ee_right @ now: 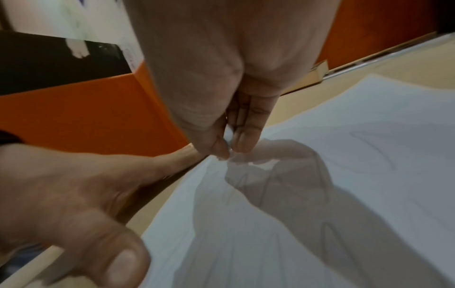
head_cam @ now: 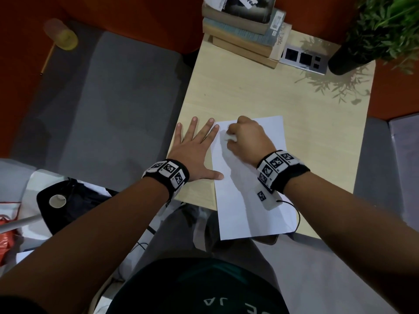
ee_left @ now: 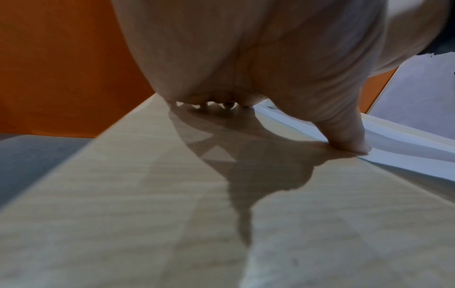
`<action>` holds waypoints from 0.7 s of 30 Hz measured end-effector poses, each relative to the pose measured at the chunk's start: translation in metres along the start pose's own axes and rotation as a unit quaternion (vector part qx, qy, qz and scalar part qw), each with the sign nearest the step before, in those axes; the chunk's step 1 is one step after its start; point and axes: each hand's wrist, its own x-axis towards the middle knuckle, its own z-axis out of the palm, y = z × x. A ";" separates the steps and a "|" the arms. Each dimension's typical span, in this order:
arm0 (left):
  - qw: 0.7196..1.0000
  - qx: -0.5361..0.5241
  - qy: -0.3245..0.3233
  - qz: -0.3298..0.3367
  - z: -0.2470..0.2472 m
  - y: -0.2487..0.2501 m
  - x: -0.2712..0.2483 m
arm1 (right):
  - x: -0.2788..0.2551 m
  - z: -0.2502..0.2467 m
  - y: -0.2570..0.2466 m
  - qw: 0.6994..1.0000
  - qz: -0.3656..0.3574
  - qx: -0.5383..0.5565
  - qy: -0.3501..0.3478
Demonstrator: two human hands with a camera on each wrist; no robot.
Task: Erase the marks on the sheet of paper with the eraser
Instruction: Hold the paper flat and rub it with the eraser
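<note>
A white sheet of paper (head_cam: 254, 177) lies on the light wooden table (head_cam: 260, 98), its near end hanging over the front edge. My right hand (head_cam: 246, 138) pinches a small white eraser (head_cam: 230, 138) and presses it onto the sheet near its upper left corner. In the right wrist view the eraser (ee_right: 229, 137) shows between thumb and fingers, with faint pencil marks (ee_right: 374, 150) on the paper (ee_right: 320, 214) to the right. My left hand (head_cam: 195, 150) lies flat with spread fingers, its thumb and fingertips pressing the sheet's left edge. The left wrist view shows that thumb (ee_left: 344, 136) on the paper (ee_left: 406, 148).
A stack of books (head_cam: 244, 28) stands at the table's far edge, beside a grey socket panel (head_cam: 303, 60) and a dark plant pot (head_cam: 347, 57). Grey cushions flank the table. A black bag with a tape roll (head_cam: 57, 200) sits lower left.
</note>
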 end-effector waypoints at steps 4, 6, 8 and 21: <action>1.000 0.000 0.004 0.001 0.000 0.000 0.000 | -0.020 0.015 -0.012 0.998 -0.053 0.002 -0.031; 1.000 0.000 0.003 0.002 0.000 0.000 0.000 | -0.022 0.015 -0.011 0.997 -0.056 -0.001 -0.049; 1.000 0.003 0.001 0.001 0.000 0.000 0.000 | -0.013 0.009 -0.005 0.999 -0.018 0.009 -0.027; 1.000 0.003 0.001 -0.001 0.000 0.000 0.000 | -0.015 0.008 -0.010 0.999 -0.030 -0.013 -0.020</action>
